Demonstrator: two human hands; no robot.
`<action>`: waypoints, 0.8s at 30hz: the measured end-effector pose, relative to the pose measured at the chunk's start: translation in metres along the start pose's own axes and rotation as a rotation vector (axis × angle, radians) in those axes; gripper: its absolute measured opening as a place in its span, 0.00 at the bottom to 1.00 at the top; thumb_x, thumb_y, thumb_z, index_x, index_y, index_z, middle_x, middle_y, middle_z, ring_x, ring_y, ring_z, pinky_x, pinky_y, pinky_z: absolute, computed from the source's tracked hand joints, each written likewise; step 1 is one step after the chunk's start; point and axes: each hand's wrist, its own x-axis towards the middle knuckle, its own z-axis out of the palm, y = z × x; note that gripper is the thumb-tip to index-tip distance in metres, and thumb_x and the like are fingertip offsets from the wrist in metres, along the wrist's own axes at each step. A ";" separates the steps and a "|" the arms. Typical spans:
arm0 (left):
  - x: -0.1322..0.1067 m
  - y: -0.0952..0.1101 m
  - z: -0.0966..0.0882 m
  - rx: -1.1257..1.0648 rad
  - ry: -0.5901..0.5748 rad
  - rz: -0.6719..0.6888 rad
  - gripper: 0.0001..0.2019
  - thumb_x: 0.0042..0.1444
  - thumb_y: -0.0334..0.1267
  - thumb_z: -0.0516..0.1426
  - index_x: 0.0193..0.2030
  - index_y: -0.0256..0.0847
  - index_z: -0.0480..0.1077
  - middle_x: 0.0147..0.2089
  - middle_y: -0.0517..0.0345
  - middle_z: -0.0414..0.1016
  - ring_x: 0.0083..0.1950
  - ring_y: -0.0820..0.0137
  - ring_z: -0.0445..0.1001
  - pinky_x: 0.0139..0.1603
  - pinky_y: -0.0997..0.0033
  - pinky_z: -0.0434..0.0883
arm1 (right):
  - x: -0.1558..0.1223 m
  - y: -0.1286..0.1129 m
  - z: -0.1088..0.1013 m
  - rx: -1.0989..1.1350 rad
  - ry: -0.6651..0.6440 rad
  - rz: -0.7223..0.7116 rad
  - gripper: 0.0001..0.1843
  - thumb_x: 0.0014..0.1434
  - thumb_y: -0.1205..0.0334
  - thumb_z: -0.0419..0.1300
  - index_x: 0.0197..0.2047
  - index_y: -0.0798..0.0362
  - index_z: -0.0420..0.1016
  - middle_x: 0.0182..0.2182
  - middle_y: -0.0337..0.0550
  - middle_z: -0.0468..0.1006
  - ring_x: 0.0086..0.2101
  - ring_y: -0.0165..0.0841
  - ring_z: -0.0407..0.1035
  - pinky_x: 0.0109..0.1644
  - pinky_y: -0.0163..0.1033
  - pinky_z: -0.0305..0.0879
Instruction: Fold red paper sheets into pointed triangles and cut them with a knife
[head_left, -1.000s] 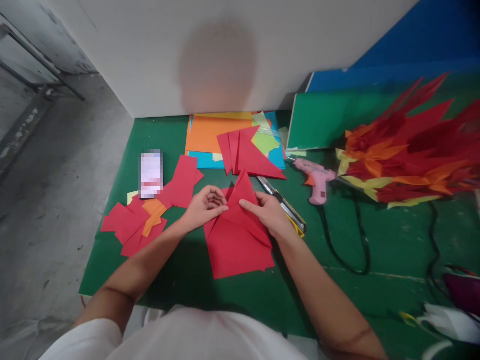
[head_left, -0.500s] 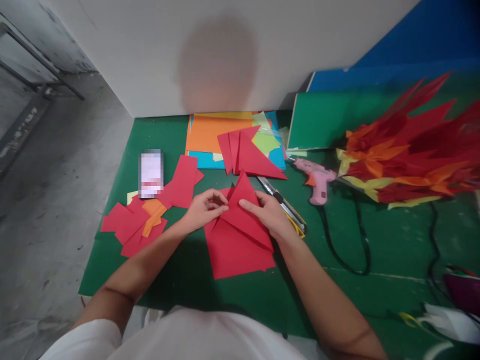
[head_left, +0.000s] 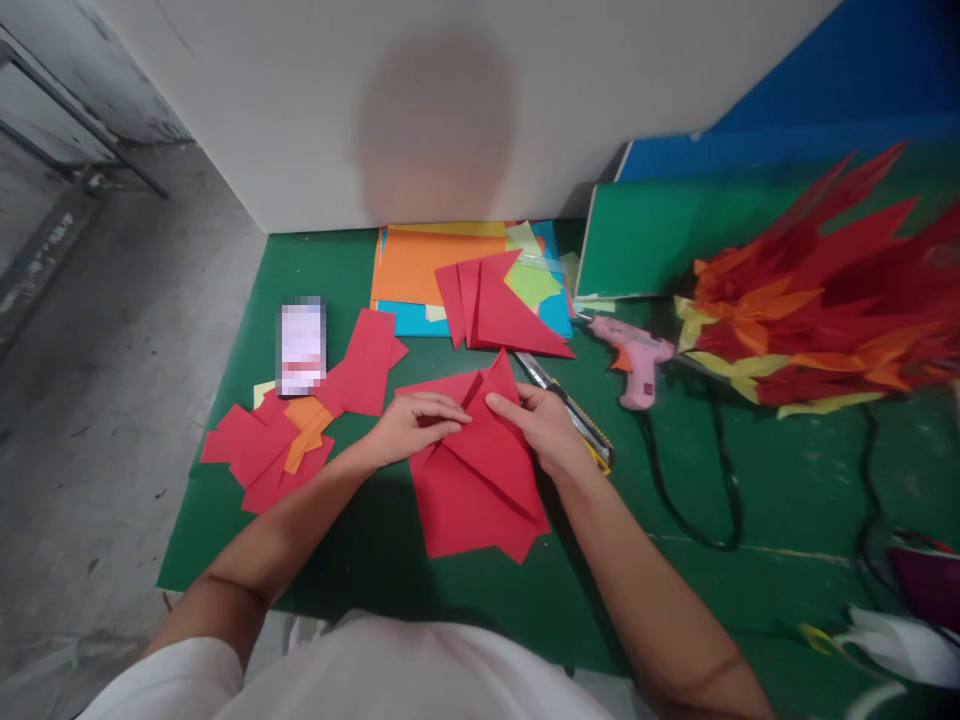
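Observation:
Over the middle of the green table, a folded sheet of red paper [head_left: 491, 462] lies partly on top of other red paper [head_left: 451, 532]. Its upper tip points away from me, and a crease runs slantwise across it. My right hand [head_left: 546, 428] grips its right edge, thumb on top and fingers behind. With thumb and fingers pinched together, my left hand [head_left: 418, 428] is at the fold on the left side. The fingers partly hide the paper there. Just beyond lies another folded red piece [head_left: 506, 312].
Beside my right hand is a utility knife [head_left: 574, 408]; a pink glue gun [head_left: 637, 362] with a black cord lies farther right. Red scraps [head_left: 262, 440], orange strips [head_left: 306, 432] and a phone [head_left: 301, 345] are on the left. Orange sheets [head_left: 435, 265] lie behind; a red-orange paper arrangement [head_left: 832, 300] stands right.
The folded paper has turned slightly, its tip shifting right and a lower corner now showing at the bottom. More red paper shows behind my left hand, whose fingers have moved slightly right.

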 end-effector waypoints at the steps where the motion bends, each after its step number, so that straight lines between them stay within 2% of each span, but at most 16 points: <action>1: 0.000 0.000 0.000 0.000 0.001 0.000 0.08 0.58 0.38 0.59 0.40 0.40 0.79 0.39 0.52 0.79 0.41 0.69 0.77 0.45 0.71 0.73 | 0.000 0.000 0.000 0.005 0.002 0.004 0.21 0.39 0.50 0.73 0.36 0.52 0.81 0.30 0.41 0.83 0.31 0.37 0.76 0.38 0.40 0.73; 15: -0.001 0.002 0.000 0.010 -0.023 -0.026 0.09 0.57 0.39 0.60 0.43 0.41 0.79 0.44 0.50 0.78 0.45 0.68 0.77 0.46 0.70 0.73 | -0.001 0.001 0.001 -0.019 0.029 -0.005 0.20 0.37 0.51 0.74 0.33 0.51 0.79 0.30 0.40 0.83 0.29 0.35 0.76 0.37 0.41 0.73; 21: 0.000 0.004 0.002 0.013 0.040 -0.006 0.08 0.56 0.41 0.61 0.36 0.40 0.80 0.38 0.52 0.79 0.40 0.69 0.77 0.45 0.71 0.73 | -0.002 0.000 0.003 -0.050 0.015 -0.014 0.22 0.36 0.49 0.74 0.33 0.52 0.79 0.31 0.41 0.83 0.30 0.36 0.75 0.36 0.41 0.72; 24: 0.000 0.005 0.003 0.042 0.024 -0.003 0.07 0.57 0.39 0.60 0.36 0.41 0.79 0.38 0.53 0.79 0.40 0.70 0.77 0.46 0.70 0.73 | -0.001 0.000 0.003 -0.040 0.048 -0.029 0.21 0.38 0.46 0.72 0.32 0.51 0.79 0.30 0.39 0.82 0.29 0.35 0.74 0.35 0.39 0.71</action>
